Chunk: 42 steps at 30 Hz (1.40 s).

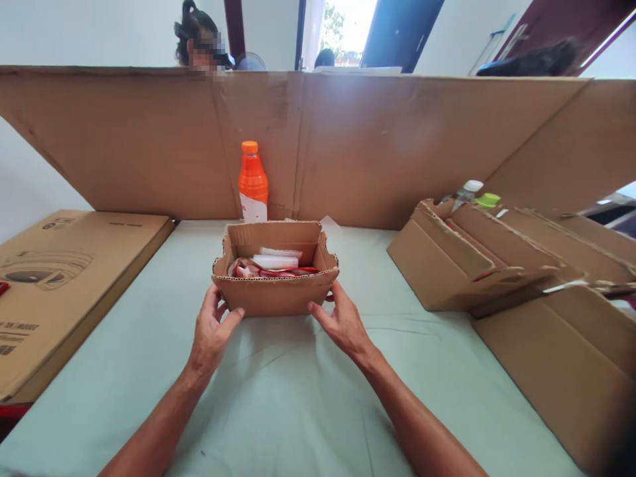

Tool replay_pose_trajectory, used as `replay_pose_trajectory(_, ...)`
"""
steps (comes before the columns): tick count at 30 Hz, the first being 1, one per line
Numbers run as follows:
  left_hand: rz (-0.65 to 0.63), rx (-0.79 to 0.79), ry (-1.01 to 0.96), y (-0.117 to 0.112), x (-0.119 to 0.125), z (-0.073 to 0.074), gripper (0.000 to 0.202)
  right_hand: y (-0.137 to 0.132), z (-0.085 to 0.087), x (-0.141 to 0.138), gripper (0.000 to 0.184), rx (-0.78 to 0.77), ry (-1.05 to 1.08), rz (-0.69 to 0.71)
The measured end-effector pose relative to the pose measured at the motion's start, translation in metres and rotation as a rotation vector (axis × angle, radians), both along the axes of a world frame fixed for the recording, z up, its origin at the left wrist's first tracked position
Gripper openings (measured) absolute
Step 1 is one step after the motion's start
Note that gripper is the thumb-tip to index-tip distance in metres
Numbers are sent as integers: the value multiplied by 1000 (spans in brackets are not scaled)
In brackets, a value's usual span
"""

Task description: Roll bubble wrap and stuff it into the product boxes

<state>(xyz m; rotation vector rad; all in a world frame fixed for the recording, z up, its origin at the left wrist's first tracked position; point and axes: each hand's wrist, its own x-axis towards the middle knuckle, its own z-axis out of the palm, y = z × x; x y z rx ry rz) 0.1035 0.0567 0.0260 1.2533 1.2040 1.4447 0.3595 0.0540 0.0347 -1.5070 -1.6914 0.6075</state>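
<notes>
A small open cardboard box [275, 295] is on the pale green cloth in front of me. Inside it lie white packets [276, 262] and some red and clear plastic wrapping [243, 269]. At the box's left end, my left hand [214, 326] grips the lower corner, thumb on the front wall. My right hand [342, 319] holds the opposite corner the same way, its fingers partly hidden behind the side. Just behind the box stands an orange bottle [253, 181] with an orange cap and a white label.
A tall cardboard panel [377, 146] closes off the back of the table. To the right are several open cardboard boxes [437, 265], one with bottles in it. A flat printed carton [99, 285] lies on the left. Beyond the panel a person [196, 40] is partly visible.
</notes>
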Motion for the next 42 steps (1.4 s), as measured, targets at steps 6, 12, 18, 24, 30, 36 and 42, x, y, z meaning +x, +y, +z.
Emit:
replay_pose_trajectory(6,-192,-52,-27,-19,35,5,62,-51,-9,42,41,58,-27,-227)
replay_pose_trajectory(12,-145,-35,-59,-33,15,4,54,-78,-15,16,39,238,-94,-196)
replay_pose_trajectory(18,-110,-3,0,-45,16,2,48,-78,-10,14,31,210,-68,-217)
replay_pose_trajectory(24,-216,-5,190,-52,28,-1,45,-127,-27,74,42,134,-166,-280)
replay_pose_trajectory(30,-175,-77,450,-58,-3,-4,35,-97,-37,88,103,-64,171,-22)
replay_pose_trajectory(36,-329,-299,348,-60,2,-18,52,-69,-30,86,108,-42,384,167)
replay_pose_trajectory(42,-335,-267,310,-54,36,-19,55,-106,-24,92,98,76,222,5)
